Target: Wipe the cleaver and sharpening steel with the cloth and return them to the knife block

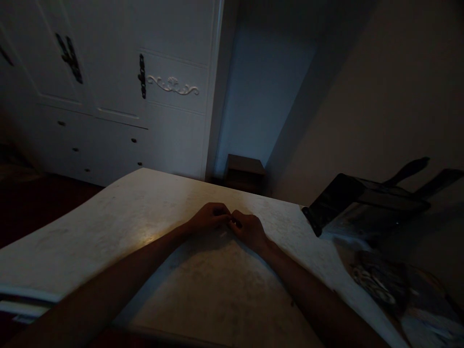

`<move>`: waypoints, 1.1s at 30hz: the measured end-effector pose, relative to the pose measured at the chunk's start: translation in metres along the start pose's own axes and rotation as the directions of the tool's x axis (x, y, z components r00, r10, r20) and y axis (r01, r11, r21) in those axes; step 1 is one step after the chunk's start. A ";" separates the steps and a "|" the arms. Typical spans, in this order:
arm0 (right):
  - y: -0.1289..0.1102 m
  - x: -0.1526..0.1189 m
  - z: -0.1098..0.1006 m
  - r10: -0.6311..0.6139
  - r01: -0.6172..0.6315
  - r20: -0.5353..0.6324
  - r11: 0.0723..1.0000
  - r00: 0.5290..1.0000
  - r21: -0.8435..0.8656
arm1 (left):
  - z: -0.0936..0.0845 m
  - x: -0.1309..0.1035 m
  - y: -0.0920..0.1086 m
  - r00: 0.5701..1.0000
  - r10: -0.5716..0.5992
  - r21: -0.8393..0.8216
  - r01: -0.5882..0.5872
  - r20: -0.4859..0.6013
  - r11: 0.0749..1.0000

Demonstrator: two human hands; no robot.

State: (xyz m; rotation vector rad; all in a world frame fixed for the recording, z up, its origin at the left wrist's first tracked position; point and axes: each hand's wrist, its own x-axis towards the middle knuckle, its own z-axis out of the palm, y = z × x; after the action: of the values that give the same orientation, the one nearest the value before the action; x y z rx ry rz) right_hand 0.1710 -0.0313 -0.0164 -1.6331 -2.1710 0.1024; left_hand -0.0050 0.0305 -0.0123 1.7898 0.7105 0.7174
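Observation:
My left hand [210, 217] and my right hand [249, 230] meet over the pale tabletop [152, 203], near its far edge. The fingertips of both hands are pinched together and touch or nearly touch. Something small may be between them, but the dim light hides what it is. Both forearms reach in from the bottom of the view, and their shadows fall on the table.
A black knife block [337, 198] with dark handles stands at the table's right, by the wall. Nearer on the right lies a dark patterned bundle [380, 280]. Beyond the table are a white wardrobe [174, 135] and a small brown cabinet [245, 165].

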 end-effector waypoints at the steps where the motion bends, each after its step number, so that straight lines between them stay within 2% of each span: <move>1: 0.000 0.000 0.000 -0.005 0.005 0.003 1.000 1.000 0.004 | 0.000 0.000 0.000 1.000 0.001 -0.003 -0.001 0.003 1.000; 17: 0.000 0.000 -0.002 -0.013 0.013 0.039 1.000 0.999 -0.002 | 0.000 -0.001 -0.002 1.000 0.010 -0.036 -0.009 0.011 0.999; 33: 0.000 -0.001 -0.002 -0.005 0.006 0.053 1.000 0.999 -0.027 | -0.002 -0.001 -0.002 0.999 -0.033 -0.002 0.033 -0.001 0.999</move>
State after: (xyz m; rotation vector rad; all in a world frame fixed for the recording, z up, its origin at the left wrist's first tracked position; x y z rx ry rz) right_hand 0.1717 -0.0323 -0.0144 -1.6566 -2.2250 0.1166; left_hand -0.0074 0.0320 -0.0136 1.7721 0.7374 0.6967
